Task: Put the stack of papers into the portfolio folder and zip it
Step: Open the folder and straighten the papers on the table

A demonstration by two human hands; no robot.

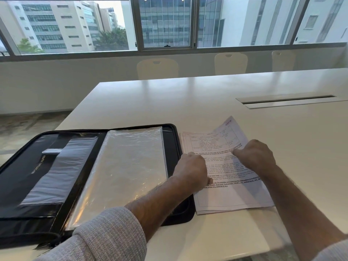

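Note:
The black zip portfolio folder (pixel 170 146) lies open on the table at the left, with clear plastic sleeves (pixel 124 166) on its right half. Right beside it lies the stack of printed papers (pixel 231 194), with the top sheets fanned askew. My left hand (pixel 192 168) reaches across the folder's right edge and grips the stack's left side, fingers curled and thumb on the top sheet. My right hand (pixel 254 157) sits on the middle of the stack, fingers curled into the sheets with knuckles up. The fingertips of both hands are hidden.
The white table (pixel 188 102) stretches far ahead and to the right, with a cable slot (pixel 286 100) at the back right. Cream chairs (pixel 157 69) stand along the far side under the windows. The table's left edge runs just behind the folder.

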